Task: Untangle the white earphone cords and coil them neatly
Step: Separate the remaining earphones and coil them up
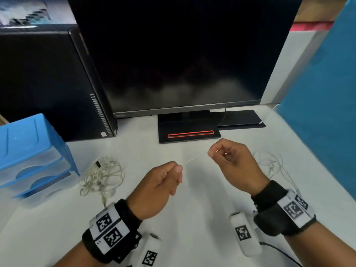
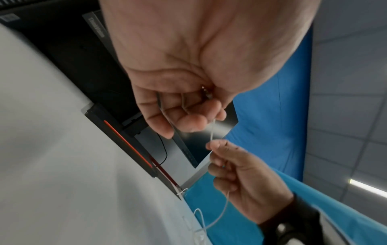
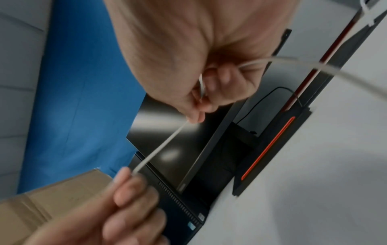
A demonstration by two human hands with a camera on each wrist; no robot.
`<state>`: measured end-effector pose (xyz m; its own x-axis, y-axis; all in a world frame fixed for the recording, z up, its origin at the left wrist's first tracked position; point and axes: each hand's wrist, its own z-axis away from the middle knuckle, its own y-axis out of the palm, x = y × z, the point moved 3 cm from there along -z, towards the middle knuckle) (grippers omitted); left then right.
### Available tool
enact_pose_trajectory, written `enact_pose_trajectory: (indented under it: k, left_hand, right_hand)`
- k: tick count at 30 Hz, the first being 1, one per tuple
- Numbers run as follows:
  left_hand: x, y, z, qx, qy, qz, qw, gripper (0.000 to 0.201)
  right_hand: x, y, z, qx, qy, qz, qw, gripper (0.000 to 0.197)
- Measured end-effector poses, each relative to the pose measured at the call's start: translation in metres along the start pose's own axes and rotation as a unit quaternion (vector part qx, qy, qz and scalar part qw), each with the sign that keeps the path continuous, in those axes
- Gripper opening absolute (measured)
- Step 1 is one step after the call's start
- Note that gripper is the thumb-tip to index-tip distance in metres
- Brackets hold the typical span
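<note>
A thin white earphone cord (image 1: 191, 160) runs taut between my two hands above the white desk. My left hand (image 1: 169, 178) grips one end in a fist; the left wrist view shows its curled fingers (image 2: 188, 119) round the cord (image 2: 212, 131) and a metal plug in the palm. My right hand (image 1: 219, 152) pinches the cord (image 3: 165, 144) between thumb and fingers (image 3: 196, 114). The rest of this cord trails in loose loops (image 1: 269, 162) on the desk behind my right wrist. A second tangled white cord bundle (image 1: 102, 176) lies at the left.
A dark monitor (image 1: 183, 54) on a black stand (image 1: 188, 132) faces me. A black computer tower (image 1: 48, 83) stands at the left, with a blue drawer box (image 1: 32, 157) before it. A blue partition (image 1: 323, 112) walls the right side. The white desk (image 1: 192, 218) stretches beneath my hands.
</note>
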<state>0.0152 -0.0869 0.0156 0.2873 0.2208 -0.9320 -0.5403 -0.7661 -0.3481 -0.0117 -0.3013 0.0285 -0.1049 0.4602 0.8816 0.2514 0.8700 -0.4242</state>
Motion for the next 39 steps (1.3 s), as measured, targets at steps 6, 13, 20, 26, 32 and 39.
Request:
enact_pose_trajectory:
  k: [6,13,20,26,32,39]
  left_hand:
    - [-0.016,0.002,0.002,0.065,-0.034,0.22,0.973,0.029]
    - [-0.01,-0.013,-0.01,-0.107,-0.061,0.326,0.937,0.023]
    - [0.013,0.001,0.0,-0.028,-0.036,0.092,0.995,0.026]
    - [-0.009,0.008,0.007,0.049,-0.07,0.227,0.97,0.025]
    - [-0.024,0.002,0.007,0.033,-0.051,0.368,0.928,0.03]
    - [-0.015,-0.006,0.001,-0.042,-0.063,0.418,0.905,0.029]
  right_hand:
    - [-0.013,0.016,0.004,-0.033,-0.018,0.069,0.997,0.011]
    - [0.018,0.079,0.056,0.218,-0.125,0.197,0.947,0.027]
    - [0.07,0.061,0.066,0.225,-0.179,0.188,0.939,0.02]
    - [0.072,0.023,0.038,0.116,-0.158,0.084,0.977,0.016]
    - [0.024,0.026,0.021,0.016,-0.095,0.028,0.995,0.014]
    - [0.0,0.052,0.03,0.089,-0.076,0.167,0.979,0.017]
